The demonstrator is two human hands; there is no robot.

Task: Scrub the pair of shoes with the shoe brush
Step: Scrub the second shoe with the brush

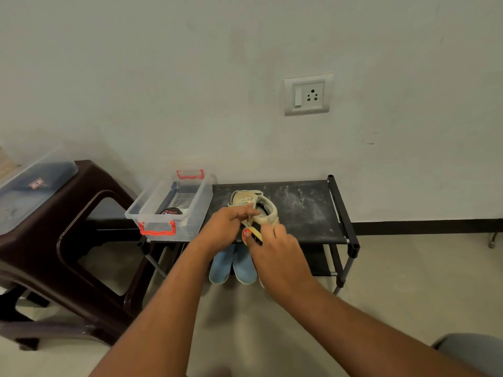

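A pair of beige shoes lies on the top shelf of a black rack. My left hand grips the near edge of the closer shoe. My right hand holds a shoe brush with a red and yellow handle, just below that shoe's near side. Most of the brush is hidden under my fingers.
A clear plastic box with red latches stands at the rack's left end, a dark round tin inside. Blue shoes sit on the lower shelf. A dark brown plastic stool stands to the left. A wall socket is above.
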